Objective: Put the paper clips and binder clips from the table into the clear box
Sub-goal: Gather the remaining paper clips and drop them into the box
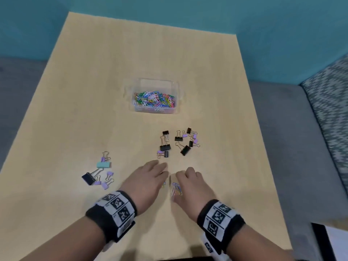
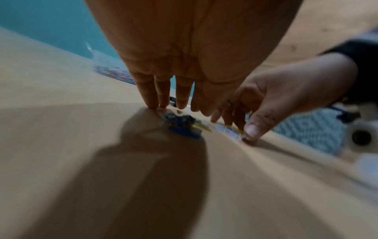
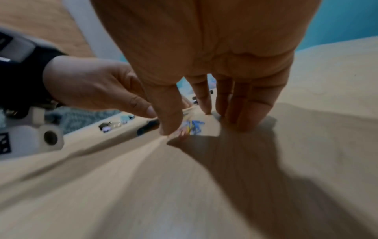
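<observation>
- Wood-grain counter [image 1: 94,91] carries everything: the clear box [image 1: 156,97], already holding a heap of coloured paper clips, stands well apart from my hands, beyond the black and purple binder clips [image 1: 178,142].
- My left hand [image 1: 146,181] lies flat, fingers straight and touching the counter, raking a small clump of loose paper clips [image 2: 182,124] toward the middle. Nothing is pinched in that grip.
- My right hand [image 1: 194,183] has its fingers bent down onto the counter with the thumb set low beside a second bunch of paper clips [image 1: 176,188]; I cannot tell if any clip is actually pinched yet, as the wrist views are blurred.
- Risk: thin wire clips lie flat, so a scooping grip may slide over them and leave some behind.
- Risk: sweeping both hands together could scatter clips outward, or push them under a palm where I lose sight of them.
- Risk: a loose handful carried across the binder clips may shed pieces short of the box.
- Risk: the second binder clip group [image 1: 99,172] at my left is easy to overlook.
</observation>
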A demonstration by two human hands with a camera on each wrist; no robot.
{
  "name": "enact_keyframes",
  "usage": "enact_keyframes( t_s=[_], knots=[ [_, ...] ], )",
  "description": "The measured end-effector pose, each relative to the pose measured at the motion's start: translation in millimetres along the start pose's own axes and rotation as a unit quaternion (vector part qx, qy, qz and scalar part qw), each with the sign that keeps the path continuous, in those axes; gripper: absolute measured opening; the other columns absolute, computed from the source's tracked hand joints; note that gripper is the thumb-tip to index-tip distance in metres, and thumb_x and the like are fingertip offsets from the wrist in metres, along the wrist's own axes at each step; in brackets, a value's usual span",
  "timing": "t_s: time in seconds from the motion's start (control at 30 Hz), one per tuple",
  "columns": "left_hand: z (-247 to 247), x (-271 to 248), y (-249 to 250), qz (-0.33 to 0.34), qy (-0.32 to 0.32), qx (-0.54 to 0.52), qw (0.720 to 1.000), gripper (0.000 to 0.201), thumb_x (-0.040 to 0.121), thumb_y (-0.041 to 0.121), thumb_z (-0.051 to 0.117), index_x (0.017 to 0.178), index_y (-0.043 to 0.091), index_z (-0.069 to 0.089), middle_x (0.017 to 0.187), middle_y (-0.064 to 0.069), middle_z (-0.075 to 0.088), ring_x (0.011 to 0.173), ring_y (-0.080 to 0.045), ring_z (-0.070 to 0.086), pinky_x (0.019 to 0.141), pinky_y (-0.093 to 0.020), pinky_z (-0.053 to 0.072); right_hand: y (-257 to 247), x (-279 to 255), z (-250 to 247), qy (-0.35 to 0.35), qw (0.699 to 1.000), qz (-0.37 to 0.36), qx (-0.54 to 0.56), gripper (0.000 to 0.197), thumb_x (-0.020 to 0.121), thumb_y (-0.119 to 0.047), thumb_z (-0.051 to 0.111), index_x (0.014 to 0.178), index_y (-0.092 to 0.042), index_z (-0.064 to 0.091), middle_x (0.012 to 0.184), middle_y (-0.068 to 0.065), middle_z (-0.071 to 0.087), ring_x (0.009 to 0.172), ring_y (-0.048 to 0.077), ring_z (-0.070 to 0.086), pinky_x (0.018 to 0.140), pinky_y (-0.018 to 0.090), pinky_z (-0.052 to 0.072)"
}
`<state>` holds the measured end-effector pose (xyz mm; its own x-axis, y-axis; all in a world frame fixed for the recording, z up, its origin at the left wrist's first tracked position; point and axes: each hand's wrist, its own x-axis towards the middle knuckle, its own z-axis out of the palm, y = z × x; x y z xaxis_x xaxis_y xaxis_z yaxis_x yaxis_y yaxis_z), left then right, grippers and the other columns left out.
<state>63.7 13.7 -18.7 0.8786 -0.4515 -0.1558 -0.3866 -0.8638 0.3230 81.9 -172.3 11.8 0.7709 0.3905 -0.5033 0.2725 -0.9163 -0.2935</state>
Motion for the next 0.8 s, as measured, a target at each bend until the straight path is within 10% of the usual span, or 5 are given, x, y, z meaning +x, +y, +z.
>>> enact_keyframes(
  t_s=[0.27, 0.53, 0.8],
  knots=[
    [11.7, -19.3, 1.8, -0.014, 0.005, 0.051, 0.999, 0.052, 0.056, 0.01, 0.077, 0.107, 0.011, 0.065, 0.121, -0.006, 0.057, 0.103, -0.028, 0.053, 0.068, -0.036, 0.054, -6.7, -4.8, 20.0, 0.045, 0.997, -0.056, -0.017, 0.029, 0.082, 0.003, 0.05, 0.104, -0.015, 0.045, 0.109, 0.008, 0.043, 0.095, 0.026, 0.04, 0.069, 0.031, 0.028],
    [11.8, -32.5, -3.0, -0.164, 0.037, -0.071, 0.983, 0.024, 0.068, 0.001, 0.068, 0.08, 0.018, 0.056, 0.087, 0.001, 0.047, 0.072, -0.018, 0.037, 0.058, -0.029, 0.037, -8.5, 2.5, 10.9, -0.002, 1.0, -0.029, -0.004, 0.025, 0.085, 0.002, 0.044, 0.088, -0.021, 0.033, 0.097, 0.006, 0.043, 0.082, 0.02, 0.032, 0.068, 0.029, 0.026],
    [6.7, -13.9, -0.3, -0.234, -0.004, -0.099, 0.967, 0.02, 0.084, 0.007, 0.054, 0.078, 0.022, 0.042, 0.08, 0.004, 0.038, 0.075, -0.017, 0.038, 0.061, -0.028, 0.028, -10.0, 9.8, 10.8, -0.009, 1.0, -0.009, 0.021, 0.021, 0.084, 0.001, 0.043, 0.083, -0.019, 0.037, 0.09, 0.001, 0.036, 0.08, 0.023, 0.038, 0.066, 0.03, 0.029]
  ],
)
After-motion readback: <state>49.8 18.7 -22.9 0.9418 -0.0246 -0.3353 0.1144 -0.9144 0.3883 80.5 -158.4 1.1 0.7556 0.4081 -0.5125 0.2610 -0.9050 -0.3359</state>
